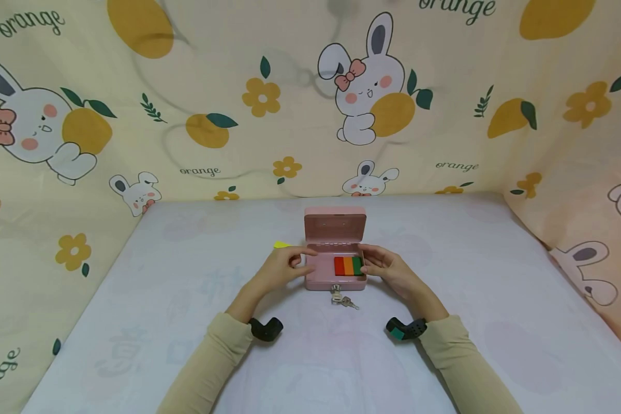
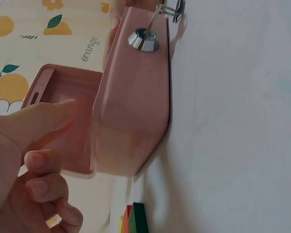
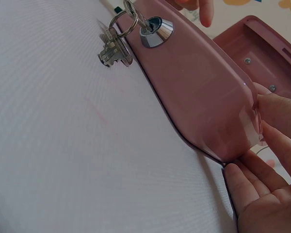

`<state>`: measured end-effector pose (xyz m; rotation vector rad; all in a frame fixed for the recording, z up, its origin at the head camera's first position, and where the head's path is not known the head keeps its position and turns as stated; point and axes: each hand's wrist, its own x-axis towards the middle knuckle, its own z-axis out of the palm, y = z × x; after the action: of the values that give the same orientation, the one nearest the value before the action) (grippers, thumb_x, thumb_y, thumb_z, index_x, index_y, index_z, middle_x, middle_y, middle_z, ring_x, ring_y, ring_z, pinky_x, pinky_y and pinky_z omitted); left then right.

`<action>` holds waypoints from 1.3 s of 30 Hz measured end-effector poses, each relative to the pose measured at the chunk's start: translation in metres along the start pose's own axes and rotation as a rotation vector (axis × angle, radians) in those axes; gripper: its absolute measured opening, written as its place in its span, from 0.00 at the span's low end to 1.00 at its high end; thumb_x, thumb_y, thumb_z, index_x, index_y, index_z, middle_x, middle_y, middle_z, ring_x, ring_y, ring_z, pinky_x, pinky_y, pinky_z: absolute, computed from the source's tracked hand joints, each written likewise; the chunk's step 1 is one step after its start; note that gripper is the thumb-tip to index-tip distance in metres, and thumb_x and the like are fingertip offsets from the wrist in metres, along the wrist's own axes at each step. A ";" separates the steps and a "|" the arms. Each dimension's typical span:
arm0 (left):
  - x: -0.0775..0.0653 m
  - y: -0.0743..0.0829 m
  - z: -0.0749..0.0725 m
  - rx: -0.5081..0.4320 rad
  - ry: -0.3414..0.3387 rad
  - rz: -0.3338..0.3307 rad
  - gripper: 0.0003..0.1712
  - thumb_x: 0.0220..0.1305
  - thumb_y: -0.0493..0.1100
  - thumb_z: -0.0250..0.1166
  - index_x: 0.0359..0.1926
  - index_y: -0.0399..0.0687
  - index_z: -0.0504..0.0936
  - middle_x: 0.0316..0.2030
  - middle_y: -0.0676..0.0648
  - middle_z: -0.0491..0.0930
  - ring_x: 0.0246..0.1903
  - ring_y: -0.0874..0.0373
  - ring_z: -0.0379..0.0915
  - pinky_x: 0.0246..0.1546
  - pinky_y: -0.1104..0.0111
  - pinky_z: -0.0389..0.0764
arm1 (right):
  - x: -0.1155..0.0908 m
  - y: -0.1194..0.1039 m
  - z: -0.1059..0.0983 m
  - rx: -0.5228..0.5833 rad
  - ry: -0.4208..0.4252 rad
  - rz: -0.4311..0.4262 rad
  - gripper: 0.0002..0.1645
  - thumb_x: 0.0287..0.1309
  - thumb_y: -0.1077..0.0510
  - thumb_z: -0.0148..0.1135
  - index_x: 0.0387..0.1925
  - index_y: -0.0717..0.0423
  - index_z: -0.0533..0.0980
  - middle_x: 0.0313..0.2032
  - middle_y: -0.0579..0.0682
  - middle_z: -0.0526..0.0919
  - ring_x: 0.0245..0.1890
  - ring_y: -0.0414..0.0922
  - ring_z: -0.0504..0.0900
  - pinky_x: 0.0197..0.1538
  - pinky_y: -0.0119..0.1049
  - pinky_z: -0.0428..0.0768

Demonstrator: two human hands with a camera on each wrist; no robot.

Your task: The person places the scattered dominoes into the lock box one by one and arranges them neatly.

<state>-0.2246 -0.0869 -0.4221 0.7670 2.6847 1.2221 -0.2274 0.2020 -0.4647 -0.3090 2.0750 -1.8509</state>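
A pink cash box (image 1: 321, 283) stands with its lid (image 1: 335, 228) raised. Red, orange and green blocks (image 1: 348, 266) lie side by side in its right half. My left hand (image 1: 279, 267) is at the box's left side, thumb and forefinger reaching over the rim; nothing shows between them, and its other fingers curl loosely in the left wrist view. My right hand (image 1: 393, 273) grips the right wall near the front corner, one digit over the rim and others along the outside in the right wrist view. Keys (image 1: 345, 299) hang from the front lock (image 3: 156, 32).
Left of the box, partly hidden behind my left hand, are more coloured blocks (image 2: 137, 218), with a yellow piece (image 1: 281, 244) peeking out. A white cloth (image 1: 186, 345) covers the table. Patterned fabric (image 1: 269, 132) hangs behind it and along both sides.
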 end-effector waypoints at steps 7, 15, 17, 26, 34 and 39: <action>-0.005 -0.009 -0.007 0.015 -0.017 -0.003 0.19 0.59 0.42 0.68 0.52 0.44 0.82 0.17 0.54 0.57 0.20 0.64 0.53 0.25 0.75 0.57 | 0.001 0.001 0.001 0.003 0.014 0.017 0.37 0.61 0.61 0.62 0.69 0.61 0.61 0.72 0.60 0.60 0.73 0.56 0.60 0.58 0.19 0.72; -0.010 -0.022 -0.015 0.034 -0.043 -0.039 0.20 0.59 0.43 0.69 0.52 0.45 0.82 0.19 0.55 0.59 0.23 0.65 0.56 0.32 0.74 0.62 | 0.002 0.003 0.001 0.004 -0.012 -0.026 0.38 0.61 0.61 0.62 0.69 0.65 0.59 0.72 0.65 0.58 0.72 0.60 0.59 0.56 0.17 0.73; -0.011 -0.025 -0.018 0.029 -0.051 -0.058 0.20 0.59 0.43 0.69 0.53 0.45 0.82 0.19 0.55 0.60 0.23 0.64 0.57 0.33 0.74 0.63 | 0.002 0.002 0.001 0.007 -0.013 -0.024 0.38 0.61 0.61 0.62 0.69 0.64 0.59 0.72 0.65 0.58 0.72 0.60 0.58 0.56 0.17 0.73; -0.014 -0.037 -0.028 -0.024 -0.125 -0.101 0.21 0.59 0.42 0.69 0.53 0.42 0.81 0.22 0.54 0.61 0.26 0.64 0.60 0.32 0.75 0.63 | 0.003 0.000 0.002 0.020 0.003 0.010 0.39 0.60 0.60 0.63 0.69 0.61 0.60 0.72 0.60 0.59 0.73 0.58 0.57 0.58 0.19 0.72; -0.015 -0.049 -0.032 -0.046 -0.170 -0.096 0.21 0.56 0.40 0.71 0.52 0.41 0.81 0.23 0.54 0.63 0.27 0.65 0.61 0.34 0.76 0.64 | 0.001 0.000 0.001 0.011 0.000 0.013 0.38 0.61 0.60 0.62 0.70 0.61 0.59 0.72 0.61 0.59 0.73 0.58 0.57 0.58 0.19 0.72; -0.015 -0.055 -0.035 0.008 -0.199 -0.094 0.23 0.55 0.43 0.72 0.53 0.45 0.81 0.23 0.54 0.61 0.29 0.63 0.61 0.38 0.73 0.64 | 0.000 0.000 0.001 0.015 -0.006 0.009 0.38 0.61 0.60 0.62 0.70 0.61 0.59 0.73 0.61 0.58 0.73 0.59 0.56 0.57 0.18 0.72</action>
<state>-0.2437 -0.1483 -0.4398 0.7128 2.5348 1.0548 -0.2269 0.2013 -0.4643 -0.3007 2.0535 -1.8574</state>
